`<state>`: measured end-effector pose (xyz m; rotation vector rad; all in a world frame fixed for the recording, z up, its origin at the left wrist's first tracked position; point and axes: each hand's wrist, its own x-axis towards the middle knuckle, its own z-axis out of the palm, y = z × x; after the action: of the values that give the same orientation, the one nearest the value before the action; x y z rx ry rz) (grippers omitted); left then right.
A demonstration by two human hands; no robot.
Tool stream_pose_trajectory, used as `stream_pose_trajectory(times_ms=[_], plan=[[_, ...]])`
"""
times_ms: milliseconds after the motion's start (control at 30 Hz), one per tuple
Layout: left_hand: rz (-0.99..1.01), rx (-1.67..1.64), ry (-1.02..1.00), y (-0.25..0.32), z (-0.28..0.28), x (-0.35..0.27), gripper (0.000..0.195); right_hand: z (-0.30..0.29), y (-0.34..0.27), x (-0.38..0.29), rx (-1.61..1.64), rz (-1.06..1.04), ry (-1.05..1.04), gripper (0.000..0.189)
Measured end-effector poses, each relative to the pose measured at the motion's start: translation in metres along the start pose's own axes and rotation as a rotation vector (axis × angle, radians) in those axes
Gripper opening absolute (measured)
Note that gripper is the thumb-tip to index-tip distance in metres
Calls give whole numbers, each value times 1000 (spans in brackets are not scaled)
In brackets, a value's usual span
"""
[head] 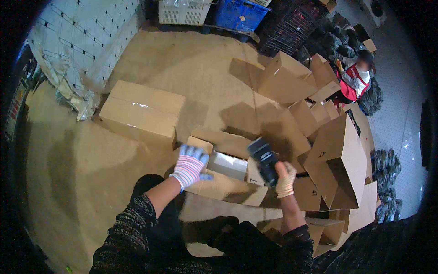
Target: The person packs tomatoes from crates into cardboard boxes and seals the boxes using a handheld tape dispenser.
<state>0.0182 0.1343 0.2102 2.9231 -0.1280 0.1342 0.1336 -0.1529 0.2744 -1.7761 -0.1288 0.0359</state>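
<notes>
My left hand (192, 166), in a striped work glove, rests with its fingers apart on the left end flap of an open cardboard box (239, 191). Inside the box lies a pale, shiny flat surface (227, 165); what it belongs to cannot be told. My right hand (286, 178), in a cream-coloured glove, is closed around a dark, oblong handheld object (263, 161), held over the right side of the box. Its exact kind is not clear. The box's long flaps stand spread outward on both sides.
A taped cardboard carton (143, 109) sits at the left. Open empty cardboard boxes (337, 164) are heaped at the right, with a person (357, 77) beyond them. A white crate (184, 13), a blue crate (239, 15) and dark stacked crates (291, 24) stand at the back.
</notes>
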Motion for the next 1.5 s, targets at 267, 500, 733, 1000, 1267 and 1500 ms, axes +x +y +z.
stream_pose_trajectory(times_ms=[267, 500, 733, 1000, 1267, 1500], plan=[[-723, -704, -52, -39, 43, -23, 85, -23, -19, -77, 281, 338, -18, 22], [-951, -934, -14, 21, 55, -80, 52, -18, 10, -108, 647, 764, 133, 34], [-962, -1713, -483, 92, 41, -166, 49, -14, 43, -93, 492, 665, 346, 31], [-329, -1243, 115, 0, -4, -57, 29, -42, 56, -96, 476, 656, 292, 30], [76, -670, -525, 62, 16, -4, 87, -35, 60, -101, 748, 755, 372, 38], [86, -255, -560, 83, -12, -14, 93, -45, 73, -108, 782, 698, 330, 40]])
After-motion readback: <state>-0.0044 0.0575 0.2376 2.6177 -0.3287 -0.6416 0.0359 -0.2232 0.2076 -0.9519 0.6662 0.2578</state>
